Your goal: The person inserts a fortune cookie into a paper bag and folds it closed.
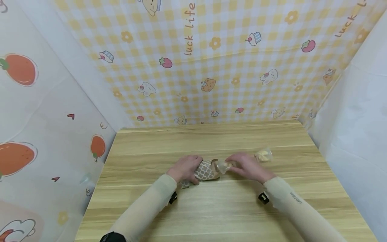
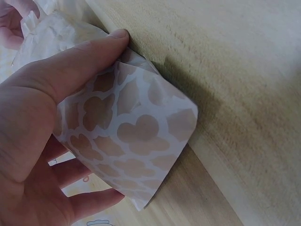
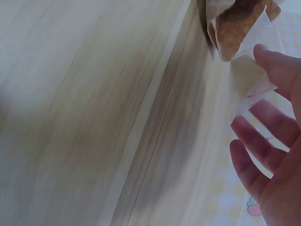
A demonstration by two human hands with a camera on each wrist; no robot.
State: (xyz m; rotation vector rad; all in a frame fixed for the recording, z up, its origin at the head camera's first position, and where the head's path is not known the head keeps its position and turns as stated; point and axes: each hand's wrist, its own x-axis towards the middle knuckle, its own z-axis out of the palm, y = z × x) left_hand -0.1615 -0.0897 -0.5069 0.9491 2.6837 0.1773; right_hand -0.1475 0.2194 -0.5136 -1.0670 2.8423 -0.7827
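A brown paper bag with a white lattice pattern [image 1: 205, 170] lies on its side on the table, its mouth facing right. My left hand [image 1: 185, 168] grips it near the closed end; the left wrist view has the thumb across the patterned paper [image 2: 136, 136] and the fingers on the other side. At the bag's mouth, my right hand [image 1: 246, 166] pinches a small translucent packet [image 1: 224, 167] between thumb and fingers. The right wrist view shows that clear wrapper [image 3: 247, 80] against the bag's brown opening [image 3: 233, 35]. What is inside the bag is hidden.
A second small clear packet with pale yellow contents [image 1: 264, 155] lies on the wood-grain table [image 1: 211, 215], just beyond the right hand. A yellow checked cloth [image 1: 223, 67] hangs along the back edge, with white sheets [image 1: 353, 134] at both sides.
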